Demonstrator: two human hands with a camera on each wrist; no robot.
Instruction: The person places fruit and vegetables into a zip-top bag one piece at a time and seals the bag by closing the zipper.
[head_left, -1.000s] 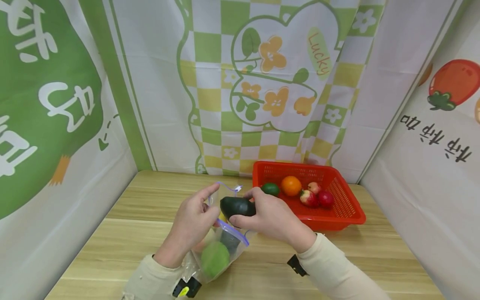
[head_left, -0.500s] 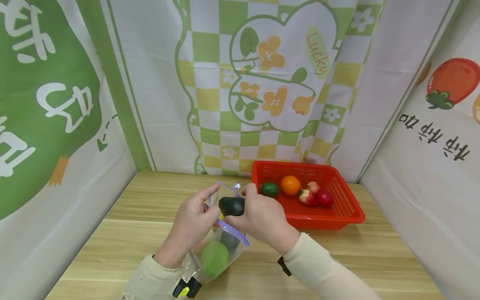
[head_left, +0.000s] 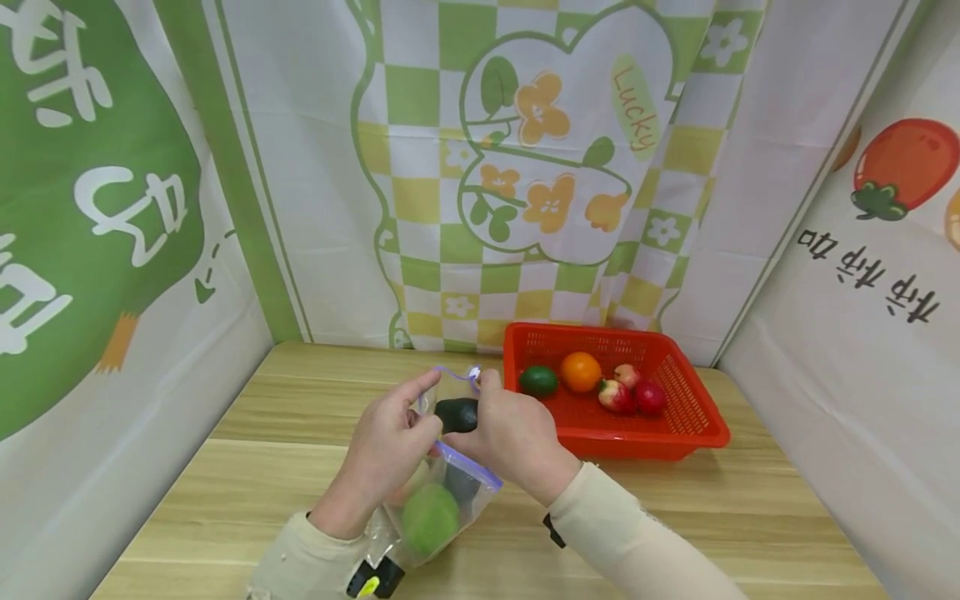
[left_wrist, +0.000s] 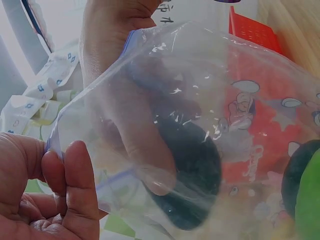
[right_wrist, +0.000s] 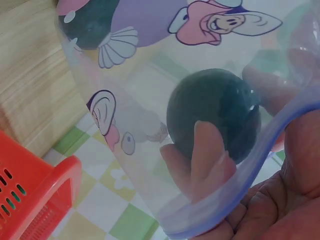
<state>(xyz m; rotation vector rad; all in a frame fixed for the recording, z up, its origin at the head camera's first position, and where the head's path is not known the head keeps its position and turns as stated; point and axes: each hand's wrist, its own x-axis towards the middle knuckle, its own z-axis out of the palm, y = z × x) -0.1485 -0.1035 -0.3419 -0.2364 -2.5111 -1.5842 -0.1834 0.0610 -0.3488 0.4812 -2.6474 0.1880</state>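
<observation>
A clear zip bag (head_left: 477, 473) with a purple closure stands with its mouth spread. My left hand (head_left: 384, 443) pinches the bag's edge at the left of the mouth. With my right hand (head_left: 517, 435) I hold a dark green avocado (head_left: 456, 415) inside the opening. Through the plastic, the left wrist view shows the thumb lying along the avocado (left_wrist: 197, 170). The right wrist view has fingertips around the avocado (right_wrist: 215, 107) behind the printed bag wall. A green round fruit (head_left: 430, 518) and another dark item sit lower in the bag.
Behind and to the right is a red plastic basket (head_left: 633, 436). It holds a green oval fruit (head_left: 538, 381), an orange (head_left: 581, 372) and several small reddish fruits (head_left: 649, 397). The wooden table (head_left: 720, 517) meets printed cloth walls at the back and sides.
My right hand has moved left, carrying the avocado from over the bag's mouth into it. The left hand keeps its pinch on the edge, nearly still.
</observation>
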